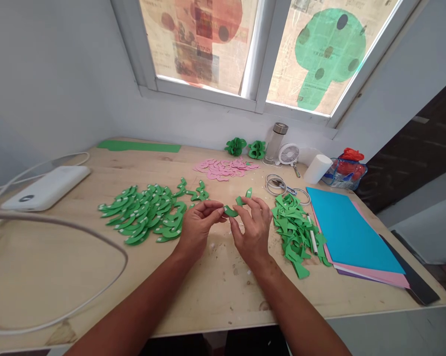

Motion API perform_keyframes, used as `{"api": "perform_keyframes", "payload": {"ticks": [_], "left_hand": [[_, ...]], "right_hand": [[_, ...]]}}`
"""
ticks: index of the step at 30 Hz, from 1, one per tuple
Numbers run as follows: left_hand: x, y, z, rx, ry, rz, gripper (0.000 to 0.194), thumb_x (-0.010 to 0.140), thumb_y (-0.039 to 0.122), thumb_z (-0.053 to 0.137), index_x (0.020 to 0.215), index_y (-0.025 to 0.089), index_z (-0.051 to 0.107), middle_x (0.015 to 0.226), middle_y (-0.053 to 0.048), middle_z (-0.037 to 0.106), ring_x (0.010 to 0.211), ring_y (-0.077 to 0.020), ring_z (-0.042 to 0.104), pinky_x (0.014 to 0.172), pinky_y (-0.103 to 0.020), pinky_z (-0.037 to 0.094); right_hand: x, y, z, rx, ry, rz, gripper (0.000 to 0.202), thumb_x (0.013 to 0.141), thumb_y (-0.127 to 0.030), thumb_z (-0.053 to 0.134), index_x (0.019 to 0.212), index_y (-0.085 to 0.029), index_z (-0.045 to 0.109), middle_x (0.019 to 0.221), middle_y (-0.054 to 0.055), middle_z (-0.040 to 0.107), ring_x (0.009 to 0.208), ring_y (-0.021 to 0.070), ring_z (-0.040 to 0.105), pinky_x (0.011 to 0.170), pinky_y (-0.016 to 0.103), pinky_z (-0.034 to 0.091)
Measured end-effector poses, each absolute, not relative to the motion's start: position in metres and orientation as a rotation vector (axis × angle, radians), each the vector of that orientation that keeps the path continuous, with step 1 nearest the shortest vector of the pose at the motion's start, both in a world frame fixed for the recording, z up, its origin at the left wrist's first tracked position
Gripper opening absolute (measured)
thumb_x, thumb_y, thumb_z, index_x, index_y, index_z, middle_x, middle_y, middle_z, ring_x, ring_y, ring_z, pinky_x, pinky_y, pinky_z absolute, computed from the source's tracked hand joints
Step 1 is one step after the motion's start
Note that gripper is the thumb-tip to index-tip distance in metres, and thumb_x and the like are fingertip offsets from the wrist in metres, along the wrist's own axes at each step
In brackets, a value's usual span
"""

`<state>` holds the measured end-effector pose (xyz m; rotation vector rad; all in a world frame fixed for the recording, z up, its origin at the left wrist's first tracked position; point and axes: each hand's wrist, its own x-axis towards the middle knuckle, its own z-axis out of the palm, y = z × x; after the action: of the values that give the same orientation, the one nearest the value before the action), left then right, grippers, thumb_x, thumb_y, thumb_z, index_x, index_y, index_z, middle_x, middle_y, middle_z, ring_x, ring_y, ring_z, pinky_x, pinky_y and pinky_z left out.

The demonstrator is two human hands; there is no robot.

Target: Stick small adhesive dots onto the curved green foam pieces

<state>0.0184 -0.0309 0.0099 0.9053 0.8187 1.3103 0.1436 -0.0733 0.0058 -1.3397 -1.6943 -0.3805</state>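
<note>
Between my hands is a small curved strip of green paper point(230, 211). My left hand point(199, 225) pinches its left end between thumb and fingertips. The fingertips of my right hand point(254, 225) are closed at its right end. Just beyond the right fingers, another green piece with a white patch point(248, 193) shows, partly hidden by the hand. To the left lies a spread of overlapping green curved pieces point(143, 212), many with small white patches at their ends. A heap of green paper scraps point(295, 227) lies right of my right hand.
Pink paper cutouts point(226, 169), green paper ornaments point(235, 147), a bottle point(275, 143) and a small fan point(289, 154) stand farther back. Scissors point(282, 186) and a tape roll point(276, 184) lie behind the scraps. Coloured sheets point(356, 232) are at right; a white power bank point(47, 187) and cable point(111, 242) at left.
</note>
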Motion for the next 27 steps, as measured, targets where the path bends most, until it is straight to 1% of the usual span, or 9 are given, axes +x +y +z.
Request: {"api": "perform_keyframes", "payload": {"ticks": [2, 4, 8, 11, 14, 17, 22, 27], "left_hand": [[0.018, -0.03, 0.01, 0.864, 0.822, 1.342, 0.024, 0.057, 0.022, 0.079, 0.075, 0.014, 0.065, 0.066, 0.0, 0.068, 0.058, -0.0131, 0.063, 0.064, -0.027, 0.051], [0.018, -0.029, 0.011, 0.824, 0.824, 1.369, 0.027, 0.056, 0.024, 0.08, 0.076, 0.014, 0.065, 0.068, -0.001, 0.069, 0.06, -0.0139, 0.064, 0.064, -0.028, 0.052], [0.019, -0.03, 0.013, 0.788, 0.821, 1.377, 0.029, 0.054, 0.026, 0.08, 0.075, 0.014, 0.064, 0.069, -0.002, 0.069, 0.063, -0.0157, 0.065, 0.065, -0.029, 0.052], [0.021, -0.032, 0.012, 0.811, 0.821, 1.367, 0.028, 0.055, 0.026, 0.08, 0.075, 0.014, 0.064, 0.069, -0.001, 0.069, 0.062, -0.0142, 0.064, 0.067, -0.028, 0.052], [0.023, -0.033, 0.008, 0.859, 0.834, 1.346, 0.028, 0.056, 0.027, 0.08, 0.076, 0.014, 0.064, 0.068, -0.001, 0.069, 0.061, -0.0138, 0.064, 0.068, -0.029, 0.052], [0.024, -0.034, 0.005, 0.884, 0.829, 1.294, 0.028, 0.057, 0.027, 0.08, 0.078, 0.014, 0.065, 0.068, -0.002, 0.07, 0.062, -0.0154, 0.065, 0.068, -0.03, 0.051], [0.02, -0.032, 0.007, 0.925, 0.802, 1.145, 0.03, 0.061, 0.027, 0.077, 0.086, 0.014, 0.069, 0.066, -0.002, 0.068, 0.06, -0.0137, 0.063, 0.061, -0.026, 0.049], [0.01, -0.027, 0.009, 0.806, 0.693, 0.94, 0.019, 0.061, 0.026, 0.078, 0.072, 0.014, 0.068, 0.065, -0.004, 0.066, 0.062, -0.0132, 0.062, 0.057, -0.023, 0.047]], "right_hand": [[0.144, -0.074, 0.006, -1.324, -1.627, -0.327, 0.022, 0.084, -0.022, 0.055, 0.105, -0.019, 0.059, 0.111, 0.011, 0.06, 0.11, 0.026, 0.048, 0.092, 0.043, 0.035], [0.145, -0.074, 0.006, -1.324, -1.546, -0.208, 0.022, 0.084, -0.024, 0.053, 0.105, -0.018, 0.058, 0.105, 0.01, 0.062, 0.102, 0.0236, 0.052, 0.088, 0.041, 0.038], [0.149, -0.067, 0.002, -1.386, -1.371, 0.204, 0.021, 0.084, -0.033, 0.052, 0.095, -0.017, 0.06, 0.091, 0.007, 0.065, 0.085, 0.0195, 0.057, 0.077, 0.033, 0.042], [0.15, -0.061, -0.001, -1.362, -1.284, 0.529, 0.024, 0.082, -0.038, 0.053, 0.086, -0.016, 0.063, 0.082, 0.005, 0.065, 0.079, 0.0176, 0.057, 0.073, 0.03, 0.042], [0.15, -0.057, -0.005, -1.301, -1.2, 0.706, 0.024, 0.079, -0.04, 0.056, 0.078, -0.016, 0.062, 0.073, 0.002, 0.063, 0.07, 0.0155, 0.054, 0.068, 0.028, 0.04], [0.151, -0.056, -0.005, -1.3, -1.165, 0.702, 0.023, 0.077, -0.039, 0.058, 0.071, -0.016, 0.06, 0.066, 0.0, 0.059, 0.065, 0.014, 0.048, 0.065, 0.027, 0.038], [0.153, -0.058, -0.001, -1.299, -1.258, 0.654, 0.021, 0.077, -0.036, 0.057, 0.068, -0.017, 0.058, 0.066, -0.001, 0.056, 0.065, 0.0135, 0.047, 0.067, 0.027, 0.036], [0.155, -0.059, 0.001, -1.234, -1.343, 0.663, 0.022, 0.076, -0.036, 0.058, 0.064, -0.018, 0.055, 0.064, -0.001, 0.053, 0.065, 0.0136, 0.047, 0.065, 0.026, 0.037]]}}
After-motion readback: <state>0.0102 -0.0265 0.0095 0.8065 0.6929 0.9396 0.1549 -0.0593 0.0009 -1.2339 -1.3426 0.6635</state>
